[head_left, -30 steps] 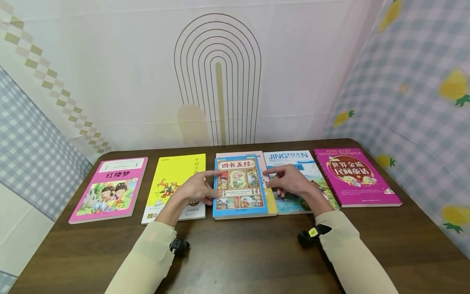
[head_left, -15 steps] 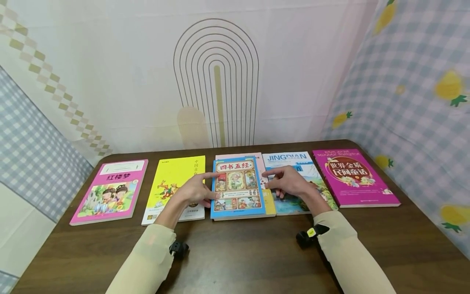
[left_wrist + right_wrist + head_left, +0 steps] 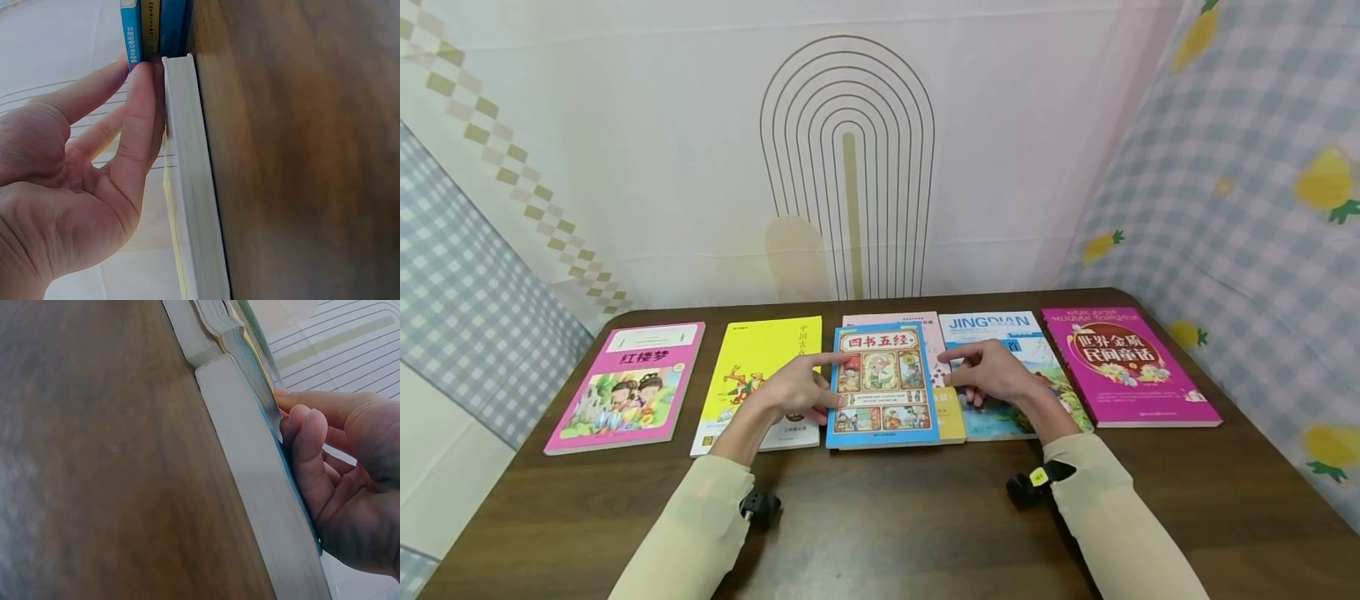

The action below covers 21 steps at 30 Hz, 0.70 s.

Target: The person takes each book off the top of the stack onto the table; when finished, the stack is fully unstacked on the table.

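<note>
A blue picture-covered book lies over a pink-and-yellow book, slightly left of it and a little skewed. My left hand grips the blue book's left edge, thumb and index tips overlapping its cover; its other fingers are partly hidden below. In the left wrist view, the fingertips meet the light blue spine. My right hand has its index tip and thumb at the pink-and-yellow book's right edge, other fingers curled loosely over the JINGDIAN book. A narrow strip of pink shows between its fingertips and the blue book.
The books form a row along the back of the brown table. A magenta book lies at far right, a yellow book under the left hand, and a pink book at far left. Patterned cloth hangs behind.
The blue book has slid slightly left with my left hand, its lower end more so. More of the pink-and-yellow book shows at its right. My right hand has stayed nearly still.
</note>
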Motion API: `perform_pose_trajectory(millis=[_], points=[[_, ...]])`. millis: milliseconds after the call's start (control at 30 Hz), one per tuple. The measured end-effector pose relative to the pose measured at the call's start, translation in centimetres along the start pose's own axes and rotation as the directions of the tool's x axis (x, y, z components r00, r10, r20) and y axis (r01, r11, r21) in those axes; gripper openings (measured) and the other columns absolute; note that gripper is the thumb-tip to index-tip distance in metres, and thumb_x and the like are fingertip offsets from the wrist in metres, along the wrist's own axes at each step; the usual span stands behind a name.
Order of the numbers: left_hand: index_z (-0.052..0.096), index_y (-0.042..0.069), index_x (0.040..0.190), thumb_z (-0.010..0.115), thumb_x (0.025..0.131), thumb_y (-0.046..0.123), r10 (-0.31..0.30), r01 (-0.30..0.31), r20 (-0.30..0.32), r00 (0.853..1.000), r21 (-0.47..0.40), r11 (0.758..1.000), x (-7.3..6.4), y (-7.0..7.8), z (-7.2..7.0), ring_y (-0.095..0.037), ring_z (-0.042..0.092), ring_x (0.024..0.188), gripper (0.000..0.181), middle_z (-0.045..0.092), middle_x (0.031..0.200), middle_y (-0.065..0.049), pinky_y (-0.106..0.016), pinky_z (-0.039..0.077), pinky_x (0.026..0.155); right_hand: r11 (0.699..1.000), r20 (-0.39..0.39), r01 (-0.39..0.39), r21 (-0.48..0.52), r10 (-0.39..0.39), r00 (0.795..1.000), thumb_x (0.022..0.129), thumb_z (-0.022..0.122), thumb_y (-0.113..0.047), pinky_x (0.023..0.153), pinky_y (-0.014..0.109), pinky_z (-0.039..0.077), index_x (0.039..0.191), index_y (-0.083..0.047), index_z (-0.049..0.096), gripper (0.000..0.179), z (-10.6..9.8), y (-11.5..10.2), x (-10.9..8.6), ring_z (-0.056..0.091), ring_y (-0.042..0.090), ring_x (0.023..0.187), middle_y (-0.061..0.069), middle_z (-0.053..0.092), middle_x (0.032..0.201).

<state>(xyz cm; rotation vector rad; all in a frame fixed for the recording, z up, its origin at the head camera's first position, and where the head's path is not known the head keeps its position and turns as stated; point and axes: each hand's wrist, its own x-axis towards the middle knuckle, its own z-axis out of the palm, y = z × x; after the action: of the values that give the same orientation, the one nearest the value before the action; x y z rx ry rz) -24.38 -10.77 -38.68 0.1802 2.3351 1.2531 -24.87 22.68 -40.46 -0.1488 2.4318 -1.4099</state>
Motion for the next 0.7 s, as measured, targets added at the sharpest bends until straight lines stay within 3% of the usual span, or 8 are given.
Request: perform_pose_trajectory(millis=[233,433,700], points=[[0.049,0.017,0.159,0.081,0.092,0.004,0.051,-0.051,0.015,0.999,0.0,0.999,-0.2,-0.2,-0.2,-0.019,0.064,0.056,0.076,0.065,0.082,-0.012,-0.03,0.061,0.058,1.0,-0.003,0.007,0.008,-0.007,1.0,0.097,0.078,-0.017,0.052,0.029,0.055,0.138,-0.007,0.07,0.044,0.1,0.3,0.0,0.06,0.015,0.053,0.01,0.067,0.077],[0.049,0.017,0.159,0.081,0.091,0.001,0.077,-0.076,0.014,0.997,-0.054,0.996,-0.7,-0.4,-0.4,-0.02,0.064,0.056,0.077,0.061,0.077,-0.01,-0.031,0.062,0.06,1.0,0.008,0.014,0.011,-0.014,1.0,0.097,0.078,-0.017,0.052,0.029,0.055,0.138,-0.007,0.069,0.044,0.1,0.4,0.2,0.06,0.015,0.053,0.01,0.067,0.078],[0.052,0.022,0.158,0.084,0.089,0.005,0.089,-0.091,-0.021,0.996,-0.139,0.986,-1.1,-1.1,-1.1,-0.022,0.066,0.071,0.078,0.058,0.088,-0.012,-0.029,0.062,0.065,1.0,0.007,0.015,0.006,-0.015,1.0,0.096,0.078,-0.018,0.053,0.029,0.056,0.139,-0.007,0.069,0.045,-0.1,0.4,0.1,0.06,0.015,0.054,0.01,0.068,0.079]])
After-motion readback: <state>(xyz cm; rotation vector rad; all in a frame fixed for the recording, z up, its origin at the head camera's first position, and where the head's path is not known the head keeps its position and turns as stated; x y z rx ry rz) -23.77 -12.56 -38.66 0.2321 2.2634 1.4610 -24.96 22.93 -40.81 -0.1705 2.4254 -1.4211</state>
